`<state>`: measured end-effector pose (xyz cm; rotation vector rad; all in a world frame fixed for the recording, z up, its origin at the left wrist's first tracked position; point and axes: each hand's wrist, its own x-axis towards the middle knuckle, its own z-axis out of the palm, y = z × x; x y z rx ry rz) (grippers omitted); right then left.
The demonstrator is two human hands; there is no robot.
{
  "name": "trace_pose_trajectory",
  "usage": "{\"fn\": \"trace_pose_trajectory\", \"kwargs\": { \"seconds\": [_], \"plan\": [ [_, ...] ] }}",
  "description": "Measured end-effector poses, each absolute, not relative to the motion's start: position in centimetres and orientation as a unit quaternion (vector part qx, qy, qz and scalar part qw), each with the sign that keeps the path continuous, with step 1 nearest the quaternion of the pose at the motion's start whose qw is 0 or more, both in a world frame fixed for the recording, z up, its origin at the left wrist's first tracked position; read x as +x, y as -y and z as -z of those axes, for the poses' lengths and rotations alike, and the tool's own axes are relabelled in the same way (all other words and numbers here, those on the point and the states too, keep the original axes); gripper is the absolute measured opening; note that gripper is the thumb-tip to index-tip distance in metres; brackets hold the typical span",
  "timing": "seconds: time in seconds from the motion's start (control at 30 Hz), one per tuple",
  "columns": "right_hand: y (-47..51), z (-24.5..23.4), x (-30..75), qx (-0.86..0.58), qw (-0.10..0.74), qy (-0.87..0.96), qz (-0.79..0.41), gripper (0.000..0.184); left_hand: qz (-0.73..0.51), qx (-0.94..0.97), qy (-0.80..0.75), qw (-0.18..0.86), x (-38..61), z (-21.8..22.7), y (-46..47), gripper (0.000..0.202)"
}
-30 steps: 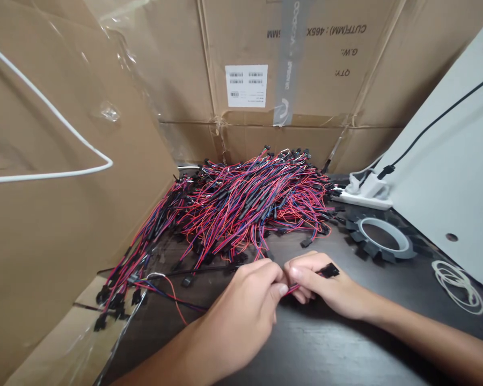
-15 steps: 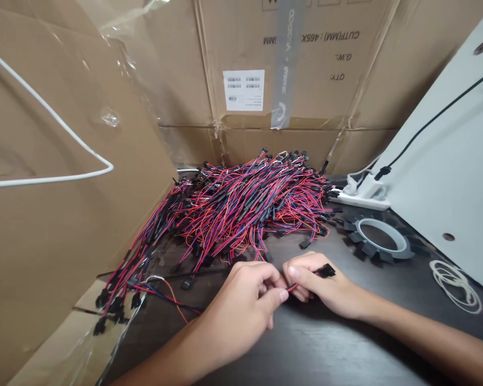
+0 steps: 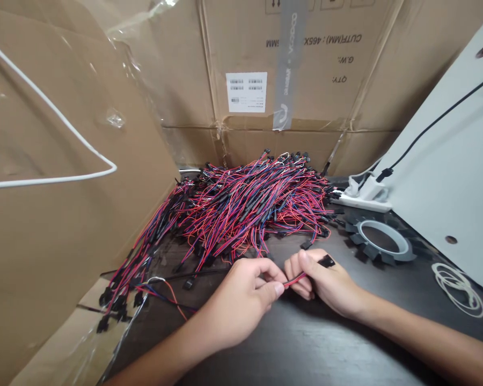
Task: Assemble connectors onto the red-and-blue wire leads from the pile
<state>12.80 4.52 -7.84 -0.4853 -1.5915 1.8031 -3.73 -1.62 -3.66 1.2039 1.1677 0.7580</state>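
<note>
A short red wire lead (image 3: 295, 280) with a black connector (image 3: 326, 261) at one end stretches between my two hands, low over the dark table (image 3: 306, 343). My left hand (image 3: 245, 297) pinches the lead's near end between thumb and forefinger. My right hand (image 3: 326, 284) is closed around the other part, with the black connector sticking out above its knuckles. Just behind the hands lies a big heap of red, blue and black wire leads (image 3: 245, 206) with black plugs.
Cardboard boxes (image 3: 290, 80) wall in the back and left; a white cord (image 3: 56, 128) hangs across the left one. At the right are a white power strip (image 3: 364, 195), a black toothed ring (image 3: 382, 241), a coil of pale wire (image 3: 459, 281) and a leaning white panel (image 3: 459, 161).
My right hand has lifted slightly and the red lead now shows more plainly, pulled taut between the two hands. The heap has not moved.
</note>
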Motion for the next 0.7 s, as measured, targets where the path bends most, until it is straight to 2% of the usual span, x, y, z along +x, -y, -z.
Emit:
{"fn": "trace_pose_trajectory", "kwargs": {
  "seconds": [0.13,0.33,0.7],
  "plan": [
    [-4.3,7.6,12.3,-0.199,0.365,0.563,-0.714,0.055,-0.335,0.519,-0.507,0.601,-3.9,3.5,1.4,0.015],
    [-3.9,6.9,12.0,-0.198,0.347,0.483,-0.780,0.054,-0.359,0.521,-0.487,0.602,-4.1,3.6,1.2,0.016],
    [-5.2,6.9,13.4,-0.306,0.337,0.546,-0.704,0.040,-0.330,0.541,-0.536,0.557,-5.0,3.9,0.7,0.015]
  ]
}}
